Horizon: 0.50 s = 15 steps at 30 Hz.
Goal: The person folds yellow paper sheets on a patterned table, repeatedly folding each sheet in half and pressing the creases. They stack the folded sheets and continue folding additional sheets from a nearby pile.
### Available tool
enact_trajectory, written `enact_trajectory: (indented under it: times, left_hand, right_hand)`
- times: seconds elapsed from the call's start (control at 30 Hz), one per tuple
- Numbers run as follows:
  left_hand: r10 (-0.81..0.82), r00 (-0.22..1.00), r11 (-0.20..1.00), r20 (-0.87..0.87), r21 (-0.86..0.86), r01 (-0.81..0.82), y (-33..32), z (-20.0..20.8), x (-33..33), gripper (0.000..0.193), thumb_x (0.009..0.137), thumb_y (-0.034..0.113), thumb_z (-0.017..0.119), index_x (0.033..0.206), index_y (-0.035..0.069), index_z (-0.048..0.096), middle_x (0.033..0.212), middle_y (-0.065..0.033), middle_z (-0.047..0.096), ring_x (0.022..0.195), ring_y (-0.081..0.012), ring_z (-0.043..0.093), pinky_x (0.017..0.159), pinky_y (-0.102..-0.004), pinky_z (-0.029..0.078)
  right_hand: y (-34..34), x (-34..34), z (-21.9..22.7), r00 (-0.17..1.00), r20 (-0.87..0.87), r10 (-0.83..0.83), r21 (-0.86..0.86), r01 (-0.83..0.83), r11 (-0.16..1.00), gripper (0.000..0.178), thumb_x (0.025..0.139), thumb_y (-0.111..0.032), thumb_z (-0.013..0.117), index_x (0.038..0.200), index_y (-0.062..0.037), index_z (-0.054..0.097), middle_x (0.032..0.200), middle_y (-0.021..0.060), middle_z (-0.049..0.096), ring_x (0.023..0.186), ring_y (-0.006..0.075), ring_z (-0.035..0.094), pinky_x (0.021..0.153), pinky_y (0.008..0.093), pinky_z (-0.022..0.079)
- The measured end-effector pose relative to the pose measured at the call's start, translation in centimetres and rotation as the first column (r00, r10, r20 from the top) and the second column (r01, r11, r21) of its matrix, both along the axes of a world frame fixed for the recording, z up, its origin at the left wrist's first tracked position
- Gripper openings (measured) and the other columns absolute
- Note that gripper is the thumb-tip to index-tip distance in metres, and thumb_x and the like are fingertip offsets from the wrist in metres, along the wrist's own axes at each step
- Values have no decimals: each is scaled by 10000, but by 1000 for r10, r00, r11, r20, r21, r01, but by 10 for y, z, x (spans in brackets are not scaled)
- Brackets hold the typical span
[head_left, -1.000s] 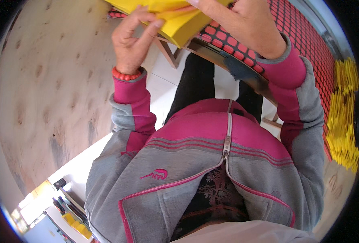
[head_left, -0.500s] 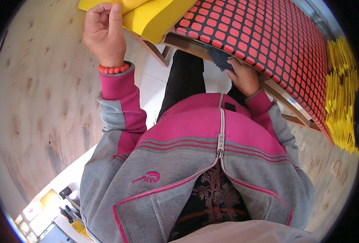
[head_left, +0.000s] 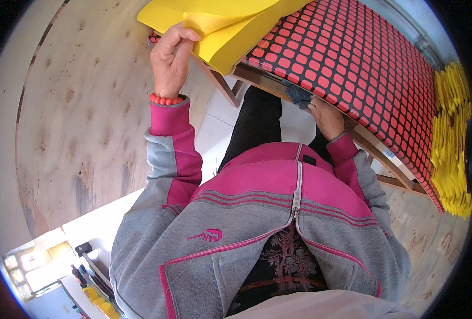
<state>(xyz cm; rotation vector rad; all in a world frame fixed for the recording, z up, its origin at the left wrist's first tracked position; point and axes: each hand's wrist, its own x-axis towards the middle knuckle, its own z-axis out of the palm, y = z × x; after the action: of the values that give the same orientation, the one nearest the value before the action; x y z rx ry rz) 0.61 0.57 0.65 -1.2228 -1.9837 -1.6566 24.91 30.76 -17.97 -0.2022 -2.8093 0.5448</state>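
My left hand [head_left: 171,59] grips the edge of a stack of yellow sheets [head_left: 214,24] that lies on the near left corner of a red mat with a black grid [head_left: 353,58]. A red bead bracelet sits on that wrist. My right hand [head_left: 326,116] is lower down, at the front edge of the table frame [head_left: 374,149], with its fingers closed on a dark grey cloth [head_left: 299,95]. Both arms wear grey and pink sleeves.
A pile of yellow pieces [head_left: 451,143] lies along the right end of the mat. A large plywood board [head_left: 87,117] stands at the left. At the lower left are white shelves [head_left: 87,276] with small yellow items.
My right hand left the yellow sheets, dropped to the table's front edge and now holds the dark cloth. My left hand stays on the sheets, and the view has shifted, showing more of the mat.
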Motion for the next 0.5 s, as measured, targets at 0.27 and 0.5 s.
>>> enact_trajectory:
  times: [0.27, 0.5]
  left_hand:
    - [-69, 990, 982, -126, -184, 45, -2, 19, 7, 181, 934, -60, 611, 1041, 17, 735, 987, -52, 703, 922, -155, 655, 849, -260, 499]
    - [-62, 991, 958, -115, -287, 27, -7, 22, -3, 186, 984, -41, 588, 1077, 16, 738, 986, -17, 707, 938, -103, 629, 845, -245, 492]
  right_hand:
    - [-5, 0, 18, 1000, 9, 0, -139, 1, 990, 189, 886, -163, 730, 962, -37, 611, 884, 146, 625, 874, 355, 652, 737, 461, 501]
    - [-41, 13, 92, 945, 50, 323, -51, -320, 946, 198, 894, -160, 695, 1048, -52, 635, 1054, 144, 662, 915, 357, 668, 752, 429, 542]
